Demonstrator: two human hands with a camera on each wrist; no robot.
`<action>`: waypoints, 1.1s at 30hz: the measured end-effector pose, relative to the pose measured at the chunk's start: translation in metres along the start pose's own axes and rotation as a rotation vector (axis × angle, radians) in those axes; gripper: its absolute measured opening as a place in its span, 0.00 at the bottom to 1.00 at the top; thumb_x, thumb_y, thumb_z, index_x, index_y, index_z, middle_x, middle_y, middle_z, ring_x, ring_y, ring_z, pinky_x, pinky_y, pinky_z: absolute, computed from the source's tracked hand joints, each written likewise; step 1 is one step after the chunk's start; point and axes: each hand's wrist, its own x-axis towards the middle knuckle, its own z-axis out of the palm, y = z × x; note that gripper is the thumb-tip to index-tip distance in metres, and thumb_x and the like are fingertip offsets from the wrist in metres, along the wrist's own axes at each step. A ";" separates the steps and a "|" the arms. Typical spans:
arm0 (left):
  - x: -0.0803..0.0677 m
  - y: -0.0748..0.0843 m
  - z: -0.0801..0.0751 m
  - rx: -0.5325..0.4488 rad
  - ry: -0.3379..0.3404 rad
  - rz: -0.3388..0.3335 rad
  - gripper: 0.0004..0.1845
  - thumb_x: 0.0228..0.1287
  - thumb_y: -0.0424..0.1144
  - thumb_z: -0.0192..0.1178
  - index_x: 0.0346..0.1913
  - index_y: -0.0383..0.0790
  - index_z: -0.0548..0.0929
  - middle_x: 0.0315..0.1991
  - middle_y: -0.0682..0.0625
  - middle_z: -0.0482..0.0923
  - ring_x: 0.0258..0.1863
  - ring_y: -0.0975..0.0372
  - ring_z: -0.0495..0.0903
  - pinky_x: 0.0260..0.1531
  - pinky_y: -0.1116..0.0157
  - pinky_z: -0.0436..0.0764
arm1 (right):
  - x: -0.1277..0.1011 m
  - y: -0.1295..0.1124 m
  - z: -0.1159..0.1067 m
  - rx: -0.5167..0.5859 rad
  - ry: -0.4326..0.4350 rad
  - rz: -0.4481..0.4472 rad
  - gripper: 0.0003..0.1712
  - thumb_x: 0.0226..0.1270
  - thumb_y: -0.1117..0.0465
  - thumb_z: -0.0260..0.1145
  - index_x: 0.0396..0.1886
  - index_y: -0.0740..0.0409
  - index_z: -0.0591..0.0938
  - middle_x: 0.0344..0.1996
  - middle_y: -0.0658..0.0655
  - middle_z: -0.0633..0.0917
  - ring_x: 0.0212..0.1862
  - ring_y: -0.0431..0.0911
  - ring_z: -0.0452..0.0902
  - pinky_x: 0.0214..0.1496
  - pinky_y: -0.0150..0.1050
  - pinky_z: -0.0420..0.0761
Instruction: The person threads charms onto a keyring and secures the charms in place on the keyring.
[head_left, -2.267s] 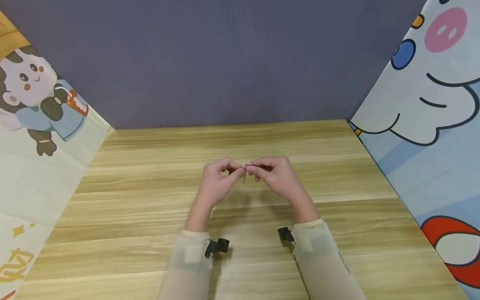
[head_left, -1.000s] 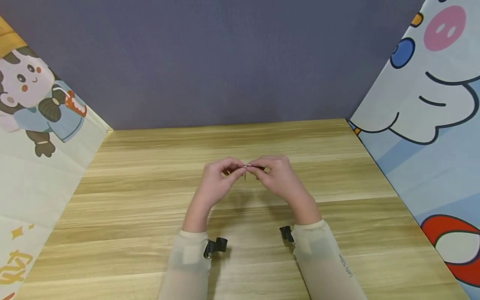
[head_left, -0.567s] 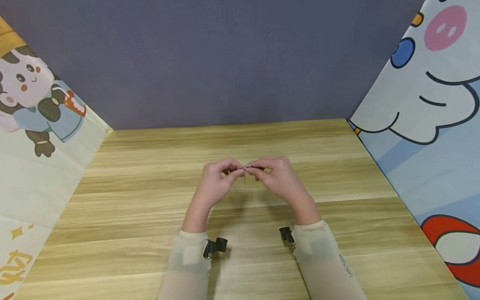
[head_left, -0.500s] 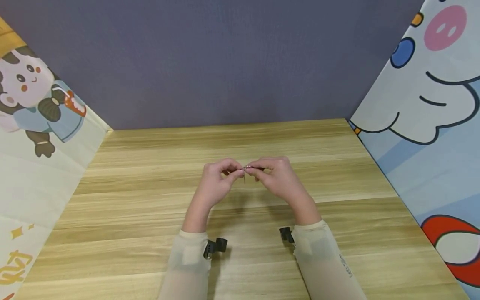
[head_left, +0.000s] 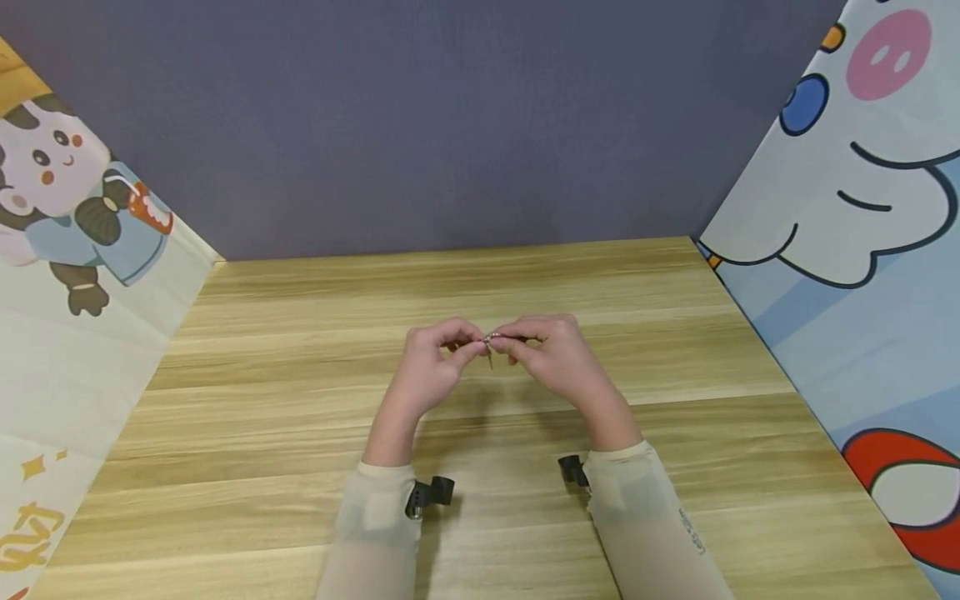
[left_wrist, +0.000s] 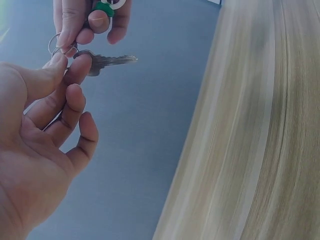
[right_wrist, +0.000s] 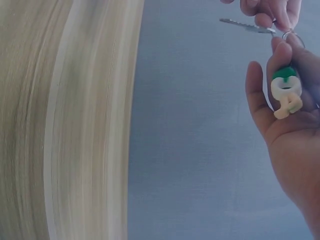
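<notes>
Both hands meet above the middle of the wooden table (head_left: 300, 400). My left hand (head_left: 472, 343) pinches the head of a silver key (left_wrist: 107, 60) between thumb and forefinger (left_wrist: 82, 64). The key's blade points away from the palm and hangs down in the head view, key (head_left: 490, 358). My right hand (head_left: 504, 342) pinches the thin metal key ring (right_wrist: 290, 35) joined to the key (right_wrist: 245, 25). A small green and cream charm (right_wrist: 286, 92) lies against the right hand's curled fingers. The ring (left_wrist: 59, 45) shows beside the left thumb.
A purple back wall (head_left: 450, 125) closes the far side. Cartoon-printed panels stand at the left (head_left: 82, 250) and right (head_left: 862, 250) sides. Black wrist cameras (head_left: 423, 494) sit on both cream sleeves.
The hands have stayed together at the same spot, shifting only slightly. The hanging key has tilted a little between the fingertips.
</notes>
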 end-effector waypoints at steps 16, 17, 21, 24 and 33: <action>-0.002 -0.002 0.001 -0.141 0.011 -0.064 0.02 0.72 0.32 0.68 0.39 0.40 0.89 0.37 0.46 0.91 0.38 0.60 0.85 0.44 0.60 0.82 | -0.003 0.002 0.002 0.158 0.008 0.174 0.07 0.73 0.60 0.73 0.45 0.54 0.94 0.37 0.55 0.94 0.32 0.46 0.86 0.32 0.35 0.82; -0.003 -0.002 0.002 -0.151 0.013 -0.067 0.02 0.72 0.32 0.68 0.39 0.40 0.89 0.37 0.46 0.91 0.39 0.60 0.85 0.44 0.61 0.82 | -0.003 0.002 0.003 0.168 0.008 0.177 0.07 0.73 0.60 0.73 0.45 0.55 0.94 0.37 0.55 0.94 0.32 0.46 0.86 0.33 0.35 0.83; -0.003 -0.003 0.003 -0.185 0.013 -0.064 0.02 0.73 0.31 0.67 0.40 0.38 0.89 0.38 0.44 0.91 0.41 0.54 0.87 0.47 0.57 0.84 | -0.004 0.003 0.004 0.194 0.016 0.174 0.07 0.73 0.60 0.73 0.45 0.56 0.94 0.38 0.57 0.94 0.32 0.46 0.87 0.35 0.37 0.86; -0.003 -0.005 0.004 -0.198 -0.008 -0.069 0.02 0.73 0.31 0.67 0.41 0.38 0.88 0.39 0.44 0.92 0.42 0.50 0.87 0.50 0.50 0.85 | -0.005 0.003 0.004 0.179 0.023 0.162 0.07 0.73 0.61 0.73 0.44 0.56 0.94 0.37 0.57 0.94 0.32 0.46 0.87 0.34 0.36 0.85; -0.003 -0.004 0.004 -0.080 -0.079 -0.095 0.02 0.75 0.36 0.67 0.44 0.43 0.89 0.39 0.50 0.91 0.39 0.56 0.85 0.42 0.60 0.83 | -0.007 0.004 0.003 -0.017 0.039 0.027 0.05 0.72 0.63 0.74 0.42 0.56 0.94 0.33 0.53 0.94 0.28 0.40 0.83 0.29 0.36 0.80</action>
